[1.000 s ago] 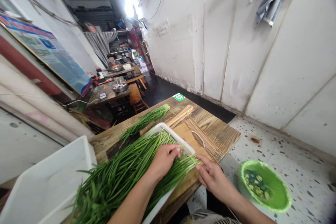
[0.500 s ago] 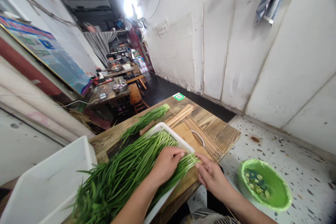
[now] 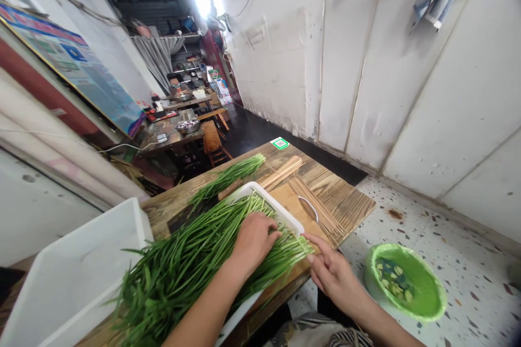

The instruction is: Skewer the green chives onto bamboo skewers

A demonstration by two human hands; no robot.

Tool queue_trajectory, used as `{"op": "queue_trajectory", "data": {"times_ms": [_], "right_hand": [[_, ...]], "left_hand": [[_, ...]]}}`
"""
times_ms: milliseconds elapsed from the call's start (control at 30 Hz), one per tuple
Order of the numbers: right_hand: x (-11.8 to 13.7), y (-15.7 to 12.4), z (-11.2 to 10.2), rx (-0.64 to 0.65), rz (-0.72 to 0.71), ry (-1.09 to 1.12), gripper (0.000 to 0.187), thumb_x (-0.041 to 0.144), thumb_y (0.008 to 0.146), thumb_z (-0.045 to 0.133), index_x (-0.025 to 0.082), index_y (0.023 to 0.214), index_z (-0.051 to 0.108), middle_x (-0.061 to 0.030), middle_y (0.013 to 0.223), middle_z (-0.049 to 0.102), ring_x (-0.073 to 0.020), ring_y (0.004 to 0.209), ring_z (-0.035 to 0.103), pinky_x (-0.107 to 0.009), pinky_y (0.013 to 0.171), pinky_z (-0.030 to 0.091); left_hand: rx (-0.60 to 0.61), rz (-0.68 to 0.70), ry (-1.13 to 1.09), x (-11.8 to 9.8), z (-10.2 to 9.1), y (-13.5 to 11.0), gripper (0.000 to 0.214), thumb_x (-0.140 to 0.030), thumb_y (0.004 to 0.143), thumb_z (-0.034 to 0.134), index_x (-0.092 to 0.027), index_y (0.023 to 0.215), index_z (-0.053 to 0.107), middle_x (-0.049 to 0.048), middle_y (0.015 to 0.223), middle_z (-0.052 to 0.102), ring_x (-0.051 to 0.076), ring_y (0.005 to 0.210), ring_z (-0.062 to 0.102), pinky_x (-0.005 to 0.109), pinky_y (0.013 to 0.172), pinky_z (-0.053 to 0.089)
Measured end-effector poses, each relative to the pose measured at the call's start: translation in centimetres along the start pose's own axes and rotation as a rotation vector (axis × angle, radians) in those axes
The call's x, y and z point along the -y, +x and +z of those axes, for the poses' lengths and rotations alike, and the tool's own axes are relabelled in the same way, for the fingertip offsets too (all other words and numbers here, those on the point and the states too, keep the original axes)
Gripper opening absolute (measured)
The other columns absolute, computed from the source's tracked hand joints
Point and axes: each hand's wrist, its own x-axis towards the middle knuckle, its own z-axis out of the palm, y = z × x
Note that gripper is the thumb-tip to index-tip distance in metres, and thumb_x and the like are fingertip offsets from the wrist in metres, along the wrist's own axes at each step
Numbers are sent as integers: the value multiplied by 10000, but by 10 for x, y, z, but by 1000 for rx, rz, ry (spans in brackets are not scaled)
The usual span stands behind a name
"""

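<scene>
A big pile of long green chives [image 3: 191,260] lies in a white tray [image 3: 280,210] on a wooden table [image 3: 345,200]. My left hand [image 3: 254,238] rests on the chives near their cut ends, with its fingers curled down into the stalks. Just to the right, my right hand [image 3: 331,268] sits at the ends of the stalks, fingers together and touching them. Whether it grips any stalk I cannot make out.
A smaller bunch of chives [image 3: 230,176] and bamboo skewers [image 3: 317,209] lie farther back on the table. An empty white tub [image 3: 81,271] stands at the left. On the floor at right sits a green basin [image 3: 407,282] holding scraps. A white wall runs along the right.
My left hand has slid a little down onto the chives and curled tighter. The right hand stays at the stalk ends. The view has shifted slightly.
</scene>
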Motion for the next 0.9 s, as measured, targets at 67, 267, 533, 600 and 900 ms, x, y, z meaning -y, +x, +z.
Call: {"op": "queue_trajectory", "data": {"times_ms": [67,267,533,600,900], "right_hand": [[0,0,0,-4,6,1,499,373,868,441,101,1275,348,105,466,321,-59,382,299,-185,376,215],[3,2,0,0,14,9,512,381,863,443,99,1281,348,105,469,316,-58,380,294,-183,371,216],[5,6,-2,10,-12,-40,482,343,871,426,76,1266,355,109,448,335,-59,369,298,-185,371,222],[6,8,-2,15,-13,-40,479,344,870,423,75,1261,361,111,447,328,-59,364,291,-185,367,216],[11,8,-2,29,-6,-42,468,331,869,420,66,1251,364,112,447,329,-61,370,292,-186,373,226]], "left_hand": [[-10,13,57,-3,3,-1,143,-307,679,629,-203,767,674,52,782,626,209,817,526,309,768,369],[-23,12,156,-9,0,-3,92,-209,715,564,-172,704,647,61,707,623,205,772,536,301,747,364],[-42,-109,-319,-7,-2,-1,205,-251,742,515,-214,816,703,16,836,701,155,762,611,249,722,435],[-78,-138,-381,-7,-2,-1,202,-264,730,532,-220,812,711,11,858,709,160,799,625,257,761,442],[-82,-220,-599,-9,6,0,186,-280,683,580,-191,781,712,5,786,720,162,727,650,244,702,485]]}}
